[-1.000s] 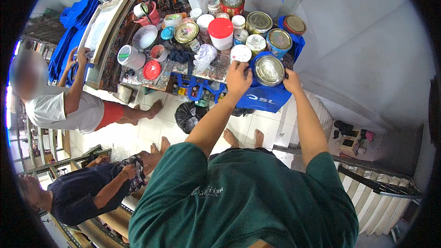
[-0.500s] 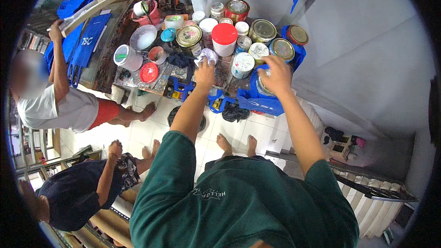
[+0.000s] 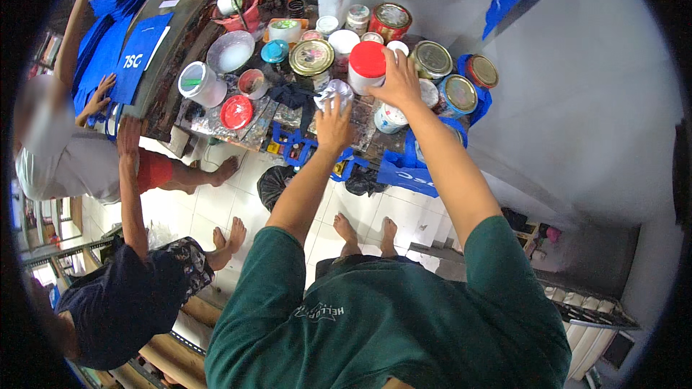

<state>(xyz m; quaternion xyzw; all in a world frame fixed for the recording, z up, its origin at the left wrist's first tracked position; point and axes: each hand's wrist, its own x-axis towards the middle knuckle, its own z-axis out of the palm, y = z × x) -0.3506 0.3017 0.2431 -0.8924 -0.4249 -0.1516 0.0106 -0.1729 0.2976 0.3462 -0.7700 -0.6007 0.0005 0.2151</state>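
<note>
Head view: my 2 bare hands over the cluttered desk (image 3: 207, 124), forearms coming in from below.

Right grip (image 3: 401, 85): fingers and thumb closed on the right side of the red-lidded white tub (image 3: 364, 77). Tub sits directly against the palm side, left of the grip; cannot tell whether its base touches the desk.

Left grip (image 3: 334, 128): lower and left of the right grip, fingers part-bent, tips at the near edge of a crumpled white wad (image 3: 336, 92). Cannot tell whether they pinch it.

Around the left grip: dark cloth (image 3: 294, 96) just left; gold-lidded tin (image 3: 311, 57) ahead and slightly left; red lid (image 3: 236, 113) well apart, left; white bucket (image 3: 204, 86) farther left.

Around the right grip: spotted white can (image 3: 390, 119) just below, toward me; blue tin (image 3: 460, 94) near, right; blue bag (image 3: 409, 176) below, partly under my forearm.

Far left of both grips, 2 co-workers: person in white shirt (image 3: 68, 166), 1 hand at the blue bags (image 3: 135, 50), 1 arm raised; person in dark shirt (image 3: 119, 302), 1 arm stretched forward.
</note>
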